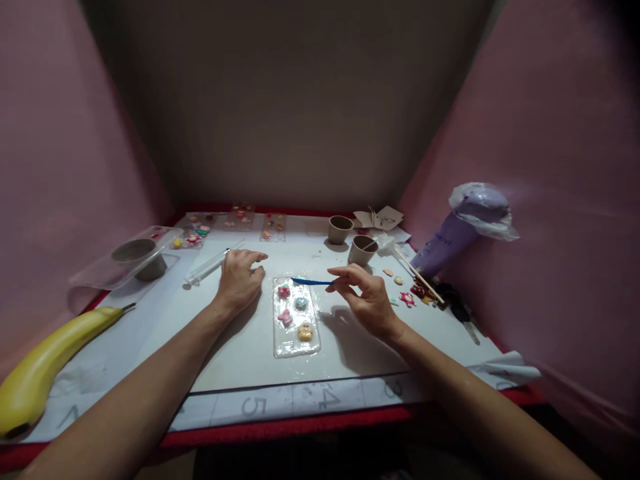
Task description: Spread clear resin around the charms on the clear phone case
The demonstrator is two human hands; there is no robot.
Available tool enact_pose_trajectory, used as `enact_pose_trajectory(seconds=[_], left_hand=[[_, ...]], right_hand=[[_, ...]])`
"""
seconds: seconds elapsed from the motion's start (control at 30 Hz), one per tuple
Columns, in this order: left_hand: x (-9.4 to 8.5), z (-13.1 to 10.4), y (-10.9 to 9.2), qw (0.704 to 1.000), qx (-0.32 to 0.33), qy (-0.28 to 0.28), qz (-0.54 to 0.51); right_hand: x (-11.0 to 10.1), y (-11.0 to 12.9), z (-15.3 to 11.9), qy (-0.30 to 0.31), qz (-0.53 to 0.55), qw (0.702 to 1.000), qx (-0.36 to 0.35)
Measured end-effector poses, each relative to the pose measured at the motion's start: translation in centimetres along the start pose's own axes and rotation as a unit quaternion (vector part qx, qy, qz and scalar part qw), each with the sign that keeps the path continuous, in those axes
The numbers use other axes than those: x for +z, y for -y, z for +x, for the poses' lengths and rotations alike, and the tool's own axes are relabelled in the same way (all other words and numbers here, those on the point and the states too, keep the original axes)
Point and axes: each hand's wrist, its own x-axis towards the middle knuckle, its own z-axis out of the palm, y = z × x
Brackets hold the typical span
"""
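1. Clear plastic makes up the case point(287, 343), lying flat just below the middle of the frame; four charms, red, blue, pink and yellow, sit on it.
2. Over its far edge reaches the blue tool point(310, 282), roughly level; whether its tip touches the case cannot be told.
3. The right hand point(365, 300), right of centre, is clamped on the tool's end between thumb and fingertips.
4. The left hand point(240, 280), left of centre, has its thumb and fingers apart, slightly bent. The syringe point(203, 270) lies just beside it; contact cannot be told.
5. Beneath is a white board point(215, 367), with a numbered strip point(230, 411) along its near edge.
6. Right of the right hand are a pink charm point(407, 299), a stick point(417, 273) and scissors point(469, 325).
7. Above centre right stand two cups point(338, 237); a purple cone point(447, 240) leans farther right.
8. Upper left, more cases point(273, 228) hold charms.
9. A yellow banana point(55, 360) lies lower left on the red-edged desk point(300, 429).
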Motion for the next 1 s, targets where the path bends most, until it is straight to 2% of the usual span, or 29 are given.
enact_pose_trajectory(seconds=[0.13, 0.33, 0.4, 0.67, 0.77, 1.0], left_hand=[[-0.4, -0.1, -0.3, 0.999, -0.009, -0.030, -0.021], [-1.1, -0.2, -1.4, 0.996, 0.005, -0.082, -0.041], [-1.5, -0.2, -1.8, 0.994, 0.010, -0.104, -0.041], [-3.8, 0.1, -3.0, 0.983, -0.012, -0.176, -0.045], [-4.7, 0.5, -3.2, 0.981, -0.026, -0.178, -0.073], [-7.7, 0.3, -4.4, 0.984, -0.051, -0.134, -0.102]], right_hand=[[0.5, -1.6, -0.3, -0.014, -0.009, 0.999, -0.039], [0.0, -2.2, -0.9, -0.011, 0.069, 0.994, 0.079], [-0.1, -2.2, -0.8, -0.005, 0.076, 0.993, 0.091], [0.2, -2.9, -0.7, -0.003, 0.057, 0.998, 0.024], [0.2, -3.1, -0.7, -0.006, 0.060, 0.998, 0.018], [0.3, -3.4, -0.7, -0.013, 0.067, 0.998, 0.008]])
